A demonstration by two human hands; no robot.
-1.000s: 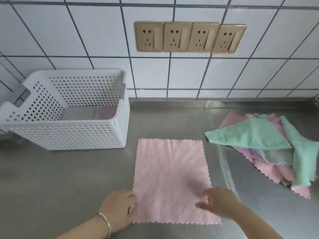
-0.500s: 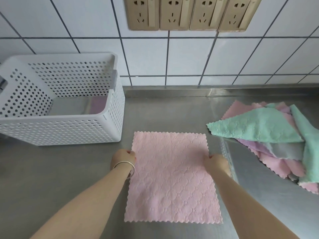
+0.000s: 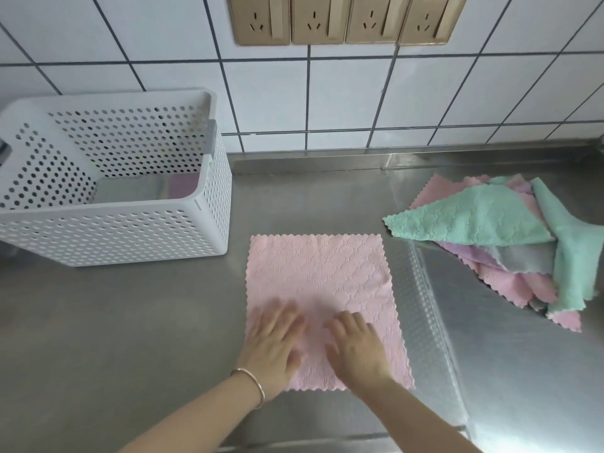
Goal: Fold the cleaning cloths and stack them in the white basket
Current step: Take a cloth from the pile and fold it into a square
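Both hands lie flat on the pink cloth [image 3: 318, 289], fingers straight and spread, gripping nothing. The left hand [image 3: 276, 341] presses the cloth's lower left part, its fingers a little blurred; the right hand [image 3: 356, 346] presses just beside it, close to the lower middle. The two hands sit side by side, thumbs near each other but not touching.

The pink cloth lies spread out in a single flat layer on the steel surface [image 3: 130, 322] at the centre of the frame, zigzag edges showing on all sides, with a quilted pattern across it.

Both forearms come up from the bottom edge and angle inward toward the cloth. A thin bracelet [image 3: 253, 385] circles the left wrist.

In the left of the frame stands the white basket [image 3: 130, 237], perforated; something purplish shows low inside it, too unclear to name. At the right edge, a loose pile of cloths [image 3: 510, 243] in green, pink, purple and grey sits well apart from the pink one.
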